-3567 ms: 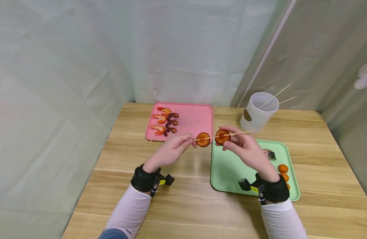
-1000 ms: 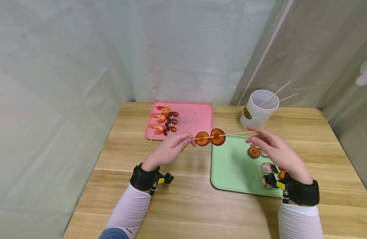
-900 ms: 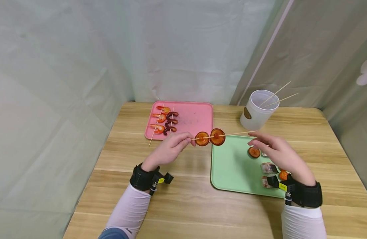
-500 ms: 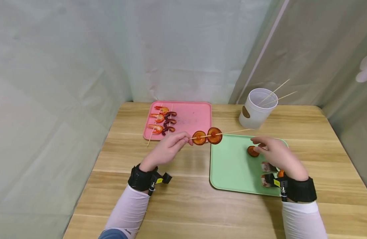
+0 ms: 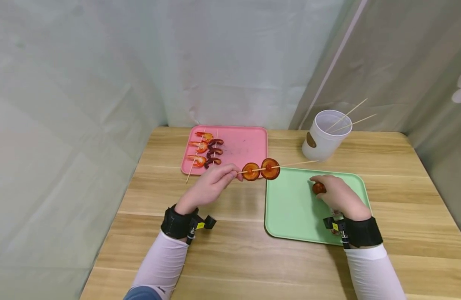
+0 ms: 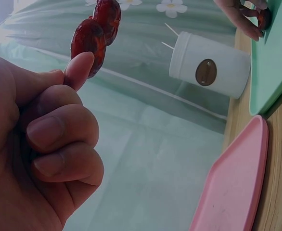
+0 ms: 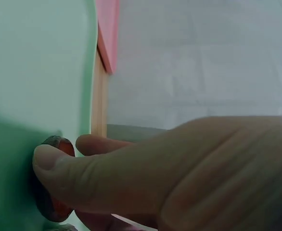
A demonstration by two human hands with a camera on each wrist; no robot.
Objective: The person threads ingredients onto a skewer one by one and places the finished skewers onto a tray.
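Observation:
My left hand (image 5: 211,185) pinches the blunt end of a bamboo skewer (image 5: 299,163) above the table. Two brown mushroom caps (image 5: 270,168) are threaded on it near my fingers, and its free end points right. In the left wrist view these mushroom caps (image 6: 89,47) rise beyond my thumb, with the other fingers curled. Over the green tray (image 5: 290,212), my right hand (image 5: 341,196) pinches a loose mushroom cap (image 5: 319,188). The right wrist view shows my thumb pressed on that mushroom cap (image 7: 59,211), which stands tilted on edge at the tray. My hand hides most of the tray's right side.
On the pink tray (image 5: 245,146) at the back left lie a shrimp skewer (image 5: 196,161) and a skewer of dark curled pieces (image 5: 214,151). A white cup (image 5: 322,143) with two bare skewers (image 5: 352,123) stands behind the green tray. A curtain borders the wooden table (image 5: 230,266).
My right hand has left the second threaded mushroom cap, backed off to the right, then come down to the green tray and taken hold of a loose cap. The left hand still holds the skewer.

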